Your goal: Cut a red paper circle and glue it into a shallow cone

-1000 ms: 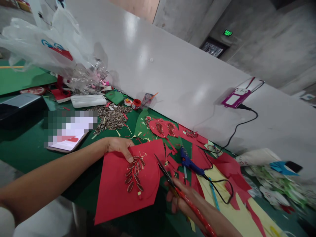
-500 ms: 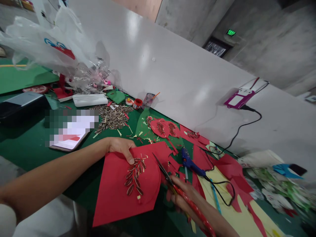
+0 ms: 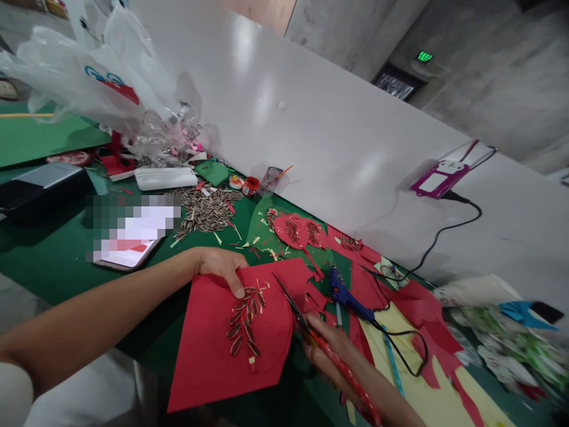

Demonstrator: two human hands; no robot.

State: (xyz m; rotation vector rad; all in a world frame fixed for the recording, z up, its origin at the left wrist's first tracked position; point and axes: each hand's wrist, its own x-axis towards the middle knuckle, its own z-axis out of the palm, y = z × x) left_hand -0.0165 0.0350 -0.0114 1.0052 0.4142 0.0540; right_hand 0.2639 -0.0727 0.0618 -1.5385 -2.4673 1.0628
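Note:
My left hand (image 3: 221,268) grips the top edge of a red paper sheet (image 3: 208,350), thumb on top. A sprig of sunflower seeds (image 3: 243,320) is glued to the middle of that sheet. My right hand (image 3: 329,353) is closed round red-handled scissors (image 3: 311,332). Their dark blades point up and left and bite into the sheet's right edge along a curved cut.
A blue glue gun (image 3: 347,295) with a black cord lies right of the scissors among red and yellow paper scraps. A heap of sunflower seeds (image 3: 204,210), a phone (image 3: 127,252), plastic bags (image 3: 89,77) and small paint pots (image 3: 251,185) sit farther back on the green table (image 3: 48,261). A white partition (image 3: 333,136) runs behind.
The scissors have worked a little further up the curved cut in the red sheet. My left hand keeps its hold, and the view has drifted slightly.

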